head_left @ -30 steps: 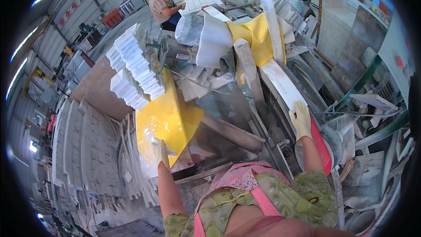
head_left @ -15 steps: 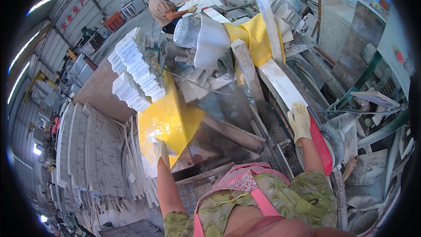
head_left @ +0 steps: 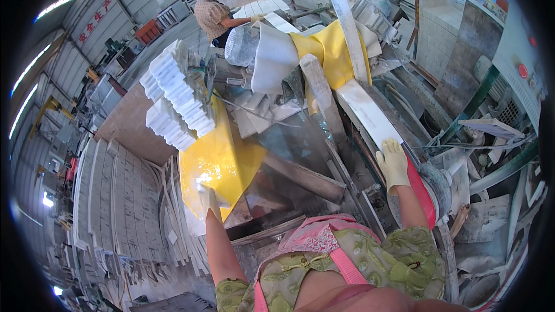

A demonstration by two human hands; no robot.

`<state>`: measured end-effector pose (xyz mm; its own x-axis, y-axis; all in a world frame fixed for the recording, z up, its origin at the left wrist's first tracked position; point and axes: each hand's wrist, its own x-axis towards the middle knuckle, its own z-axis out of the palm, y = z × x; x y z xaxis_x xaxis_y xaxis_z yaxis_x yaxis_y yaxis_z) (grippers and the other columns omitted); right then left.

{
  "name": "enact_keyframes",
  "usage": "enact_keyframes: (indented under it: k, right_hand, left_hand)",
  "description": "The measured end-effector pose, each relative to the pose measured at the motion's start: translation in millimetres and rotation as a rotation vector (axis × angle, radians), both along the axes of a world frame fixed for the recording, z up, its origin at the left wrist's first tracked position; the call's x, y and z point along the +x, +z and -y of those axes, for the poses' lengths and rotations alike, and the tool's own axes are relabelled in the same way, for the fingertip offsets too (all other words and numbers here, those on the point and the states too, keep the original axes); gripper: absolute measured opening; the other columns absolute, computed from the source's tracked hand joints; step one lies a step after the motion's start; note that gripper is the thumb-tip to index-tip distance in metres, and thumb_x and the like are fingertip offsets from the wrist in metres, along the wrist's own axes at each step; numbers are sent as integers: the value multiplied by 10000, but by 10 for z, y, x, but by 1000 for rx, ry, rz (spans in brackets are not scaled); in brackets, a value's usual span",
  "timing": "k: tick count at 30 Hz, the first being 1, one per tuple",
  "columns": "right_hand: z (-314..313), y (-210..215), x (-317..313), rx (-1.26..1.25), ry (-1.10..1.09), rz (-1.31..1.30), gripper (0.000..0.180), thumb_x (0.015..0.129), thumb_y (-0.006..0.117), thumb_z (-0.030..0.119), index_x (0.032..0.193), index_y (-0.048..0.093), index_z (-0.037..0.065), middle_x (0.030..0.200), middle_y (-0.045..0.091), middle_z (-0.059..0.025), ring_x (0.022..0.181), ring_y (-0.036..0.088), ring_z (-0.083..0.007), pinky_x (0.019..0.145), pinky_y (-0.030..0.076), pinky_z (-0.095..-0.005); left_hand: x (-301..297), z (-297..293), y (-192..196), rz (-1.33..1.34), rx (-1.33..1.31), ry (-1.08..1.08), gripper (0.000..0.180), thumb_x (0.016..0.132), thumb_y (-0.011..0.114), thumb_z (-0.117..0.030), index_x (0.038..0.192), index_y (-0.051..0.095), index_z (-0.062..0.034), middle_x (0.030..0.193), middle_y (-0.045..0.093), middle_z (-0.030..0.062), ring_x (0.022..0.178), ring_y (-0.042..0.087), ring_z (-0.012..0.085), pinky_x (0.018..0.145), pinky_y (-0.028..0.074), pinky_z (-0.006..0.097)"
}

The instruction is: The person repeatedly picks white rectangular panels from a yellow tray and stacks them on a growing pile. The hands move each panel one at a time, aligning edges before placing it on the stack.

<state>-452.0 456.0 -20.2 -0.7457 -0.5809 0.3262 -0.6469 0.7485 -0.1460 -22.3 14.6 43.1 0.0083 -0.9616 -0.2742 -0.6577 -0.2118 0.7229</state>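
My right hand (head_left: 393, 164), in a pale yellow glove, lies flat on the near end of a long white stone strip (head_left: 367, 112) that runs away from me along the machine bed (head_left: 312, 156). My left hand (head_left: 207, 199), also gloved, rests at the lower edge of a yellow sheet (head_left: 219, 162) draped over the machine's left side. Its fingers look loose; I cannot tell a firm grip. A second yellow cover (head_left: 329, 52) and a white curved guard (head_left: 274, 58) sit over the far end of the machine.
Stacks of white stone strips (head_left: 173, 95) stand on a brown board at left. More slabs (head_left: 110, 208) lean in rows lower left. Another person (head_left: 211, 14) works at the far end. A green metal frame (head_left: 480, 98) and debris lie at right.
Almost nothing moves. My right hand stays on the white strip and my left at the yellow sheet; the view has shifted very slightly.
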Motion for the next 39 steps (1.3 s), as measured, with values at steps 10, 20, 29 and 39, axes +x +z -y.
enact_keyframes:
  k: [10, 20, 29, 39]
  right_hand:
    - [-12, 61, 50, 31, -27, 9, 514, 994, 515, 363, 1328, 608, -16, 1379, 596, -218, 1320, 520, -355, 1154, 364, -432]
    - [-12, 78, 80, 48, -99, -1, 525, 1004, 509, 393, 1343, 599, 2, 1339, 636, -222, 1297, 558, -344, 1128, 400, -419]
    - [-60, 156, 114, 44, -115, 37, 496, 1008, 507, 402, 1311, 616, 24, 1287, 663, -192, 1238, 599, -312, 1053, 467, -417]
    - [-116, 160, 145, 36, -115, 10, 455, 1004, 508, 381, 1279, 629, 38, 1268, 665, -181, 1216, 605, -314, 1011, 496, -428]
  left_hand:
    - [10, 63, -120, 41, -154, 60, 549, 909, 592, -270, 1331, 551, 79, 1196, 658, 255, 1094, 655, 361, 912, 520, 450]
    - [44, 133, -234, 52, -196, 73, 578, 900, 599, -285, 1345, 552, 80, 1227, 658, 268, 1129, 652, 378, 940, 517, 455]
    - [-12, -6, -6, 92, -193, 57, 649, 873, 619, -327, 1373, 558, 84, 1280, 656, 294, 1191, 648, 414, 990, 512, 465]
    - [-50, -95, 109, 119, -185, 64, 609, 865, 621, -342, 1324, 607, 58, 1255, 675, 272, 1155, 667, 387, 949, 513, 467]
